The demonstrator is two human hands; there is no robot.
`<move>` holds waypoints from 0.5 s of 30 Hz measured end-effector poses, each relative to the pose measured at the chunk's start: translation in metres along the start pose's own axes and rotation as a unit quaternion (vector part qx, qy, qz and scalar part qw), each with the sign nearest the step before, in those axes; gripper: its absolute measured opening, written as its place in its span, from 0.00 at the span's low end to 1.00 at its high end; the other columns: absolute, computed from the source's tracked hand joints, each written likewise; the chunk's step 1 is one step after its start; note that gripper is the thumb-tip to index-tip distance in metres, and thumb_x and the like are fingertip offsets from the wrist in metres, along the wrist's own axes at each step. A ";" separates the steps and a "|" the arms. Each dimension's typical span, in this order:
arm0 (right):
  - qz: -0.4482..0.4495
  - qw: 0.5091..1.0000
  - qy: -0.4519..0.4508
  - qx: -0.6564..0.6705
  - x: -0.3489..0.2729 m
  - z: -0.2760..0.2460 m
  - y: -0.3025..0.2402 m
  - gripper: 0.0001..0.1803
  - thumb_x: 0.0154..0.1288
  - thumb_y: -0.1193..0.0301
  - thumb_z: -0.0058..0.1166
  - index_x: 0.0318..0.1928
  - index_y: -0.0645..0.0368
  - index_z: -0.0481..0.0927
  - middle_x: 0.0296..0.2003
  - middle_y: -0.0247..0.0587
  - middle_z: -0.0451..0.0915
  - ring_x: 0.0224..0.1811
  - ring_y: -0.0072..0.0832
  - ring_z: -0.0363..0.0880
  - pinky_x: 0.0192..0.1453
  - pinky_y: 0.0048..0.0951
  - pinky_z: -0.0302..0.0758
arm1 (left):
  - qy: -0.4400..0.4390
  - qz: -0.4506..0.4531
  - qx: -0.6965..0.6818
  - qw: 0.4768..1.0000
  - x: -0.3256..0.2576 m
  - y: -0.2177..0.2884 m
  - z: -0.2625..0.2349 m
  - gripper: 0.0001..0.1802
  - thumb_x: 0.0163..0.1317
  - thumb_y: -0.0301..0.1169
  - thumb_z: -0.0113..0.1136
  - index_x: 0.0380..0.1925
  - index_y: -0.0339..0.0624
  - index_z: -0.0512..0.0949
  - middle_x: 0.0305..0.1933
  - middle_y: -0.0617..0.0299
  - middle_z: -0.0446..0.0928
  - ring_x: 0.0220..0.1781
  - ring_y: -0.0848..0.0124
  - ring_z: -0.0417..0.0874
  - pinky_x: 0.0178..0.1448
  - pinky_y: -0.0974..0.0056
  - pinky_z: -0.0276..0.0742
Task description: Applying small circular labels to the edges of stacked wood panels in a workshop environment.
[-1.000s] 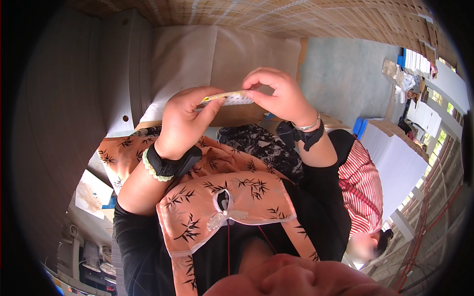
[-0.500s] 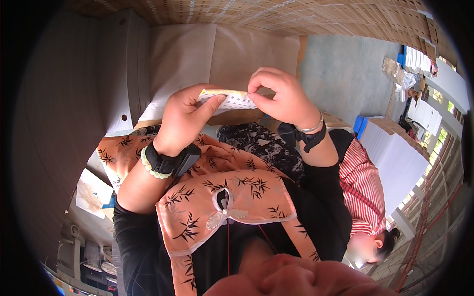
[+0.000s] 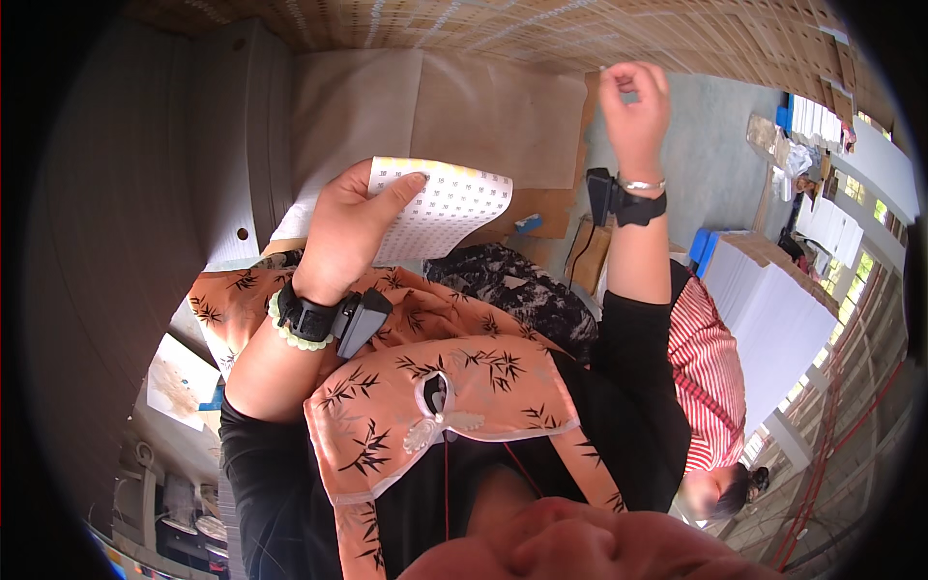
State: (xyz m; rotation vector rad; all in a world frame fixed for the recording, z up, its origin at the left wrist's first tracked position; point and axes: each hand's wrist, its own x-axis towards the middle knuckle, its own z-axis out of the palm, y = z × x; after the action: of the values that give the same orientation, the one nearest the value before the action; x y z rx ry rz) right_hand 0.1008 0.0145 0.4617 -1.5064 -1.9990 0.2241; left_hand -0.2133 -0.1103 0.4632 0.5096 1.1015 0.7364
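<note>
A white label sheet (image 3: 454,203) with rows of small dark printed marks and a yellow strip along its far edge is pinched in my left hand (image 3: 340,227). My thumb lies across the front of the sheet, and its free right side curls. Farther off to the right, my right hand (image 3: 638,116) is raised close to the lower edge of the stacked brown cardboard (image 3: 503,24). Its thumb and forefinger are pinched together. A tiny pale speck shows at the fingertips, too small to make out.
A tall grey panel (image 3: 222,145) stands at left. Brown paper sheeting (image 3: 464,106) lies beyond my hands. At right, a person in a red-striped top (image 3: 710,358) stands close to my right arm, beside a stack of white sheets (image 3: 773,300).
My right hand has left the label sheet and moved up and to the right, to the cardboard stack. The sheet, still in my left hand, has unfolded and now shows its printed face.
</note>
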 end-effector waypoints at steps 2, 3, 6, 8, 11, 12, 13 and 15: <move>-0.020 0.999 0.034 -0.031 0.012 0.003 0.017 0.05 0.51 0.77 0.62 0.30 0.58 0.80 0.34 0.38 0.78 0.31 0.33 0.78 0.37 0.29 0.76 | -0.002 0.001 -0.006 1.000 0.001 0.001 -0.001 0.10 0.67 0.29 0.60 0.43 0.33 0.79 0.40 0.60 0.84 0.38 0.78 0.82 0.43 0.71 0.78; -0.041 0.995 0.069 -0.062 0.017 0.005 0.023 0.05 0.51 0.76 0.63 0.30 0.58 0.81 0.34 0.38 0.78 0.33 0.34 0.78 0.38 0.31 0.76 | -0.003 0.002 -0.011 1.000 0.002 0.002 -0.001 0.10 0.67 0.29 0.59 0.43 0.33 0.79 0.40 0.60 0.84 0.38 0.78 0.82 0.43 0.71 0.78; -0.112 0.975 0.109 -0.159 0.029 0.009 0.037 0.04 0.51 0.73 0.63 0.29 0.55 0.81 0.34 0.36 0.78 0.37 0.36 0.77 0.41 0.35 0.75 | 0.000 -0.006 0.003 1.000 0.000 0.004 -0.001 0.10 0.67 0.28 0.59 0.43 0.32 0.79 0.40 0.60 0.84 0.39 0.78 0.82 0.43 0.71 0.78; -0.132 0.967 0.111 -0.189 0.035 0.011 0.036 0.04 0.50 0.73 0.63 0.29 0.54 0.81 0.33 0.36 0.77 0.38 0.36 0.77 0.42 0.36 0.75 | 0.003 0.004 -0.007 1.000 0.000 0.003 0.000 0.10 0.66 0.32 0.61 0.41 0.35 0.80 0.36 0.64 0.83 0.35 0.80 0.79 0.40 0.72 0.75; -0.155 0.954 0.116 -0.227 0.039 0.012 0.037 0.04 0.50 0.72 0.63 0.28 0.52 0.82 0.33 0.34 0.77 0.39 0.36 0.76 0.43 0.37 0.74 | 0.002 0.009 -0.011 1.000 0.000 0.003 -0.001 0.10 0.66 0.31 0.61 0.41 0.34 0.80 0.36 0.64 0.83 0.35 0.80 0.79 0.40 0.72 0.74; -0.159 0.951 0.119 -0.237 0.040 0.012 0.038 0.04 0.49 0.73 0.63 0.28 0.51 0.82 0.32 0.34 0.77 0.38 0.36 0.76 0.43 0.36 0.74 | -0.004 0.004 -0.005 1.000 0.000 0.004 -0.002 0.10 0.67 0.28 0.59 0.43 0.32 0.79 0.40 0.60 0.84 0.39 0.78 0.82 0.44 0.71 0.78; -0.160 0.951 0.119 -0.236 0.040 0.012 0.038 0.04 0.49 0.73 0.63 0.28 0.51 0.82 0.32 0.34 0.77 0.38 0.36 0.76 0.43 0.36 0.74 | -0.003 0.004 -0.005 1.000 0.000 0.003 -0.002 0.10 0.67 0.28 0.59 0.43 0.32 0.79 0.40 0.60 0.84 0.39 0.78 0.82 0.44 0.71 0.78; -0.168 0.948 0.129 -0.238 0.040 0.012 0.038 0.04 0.49 0.73 0.63 0.28 0.51 0.82 0.32 0.34 0.76 0.37 0.36 0.76 0.42 0.36 0.74 | -0.007 0.012 -0.009 1.000 0.000 0.001 -0.002 0.10 0.66 0.28 0.60 0.43 0.32 0.79 0.40 0.61 0.84 0.39 0.78 0.82 0.44 0.72 0.78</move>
State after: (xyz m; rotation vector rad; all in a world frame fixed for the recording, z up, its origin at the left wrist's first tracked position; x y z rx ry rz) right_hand 0.1184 0.0667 0.4483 -1.3427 -2.1388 -0.6072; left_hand -0.2151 -0.1095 0.4629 0.5120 1.0752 0.7619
